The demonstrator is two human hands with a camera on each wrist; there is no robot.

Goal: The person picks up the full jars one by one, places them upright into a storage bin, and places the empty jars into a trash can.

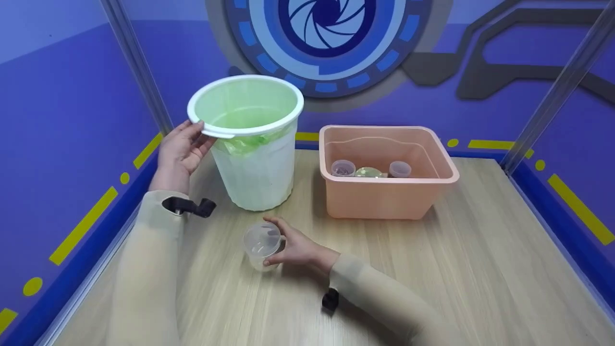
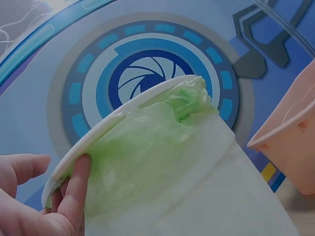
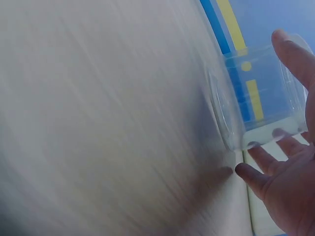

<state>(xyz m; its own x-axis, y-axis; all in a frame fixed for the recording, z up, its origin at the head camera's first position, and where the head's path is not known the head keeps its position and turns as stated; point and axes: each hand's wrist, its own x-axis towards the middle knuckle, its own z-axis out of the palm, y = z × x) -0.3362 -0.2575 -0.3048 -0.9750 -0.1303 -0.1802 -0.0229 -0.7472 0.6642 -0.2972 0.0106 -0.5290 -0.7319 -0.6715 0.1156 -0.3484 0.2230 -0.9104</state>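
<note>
A white trash can (image 1: 254, 178) with a green bag liner (image 1: 245, 145) folded over below its rim stands at the back left. My left hand (image 1: 181, 150) holds it by the near left of the rim; the left wrist view shows the fingers (image 2: 76, 189) hooked under that edge. In front of the can, a clear plastic cup (image 1: 259, 242) is held mouth up by my right hand (image 1: 301, 247), with thumb and fingers spread round its side. The right wrist view has the cup (image 3: 266, 88) with its base close over the tabletop.
A pink plastic bin (image 1: 382, 202) stands at the back right. Inside it are two small cups, one at left (image 1: 343, 169) and one at right (image 1: 399, 169), with a yellowish clear item (image 1: 369, 172) between them. Blue printed walls enclose the wooden table (image 1: 480, 269).
</note>
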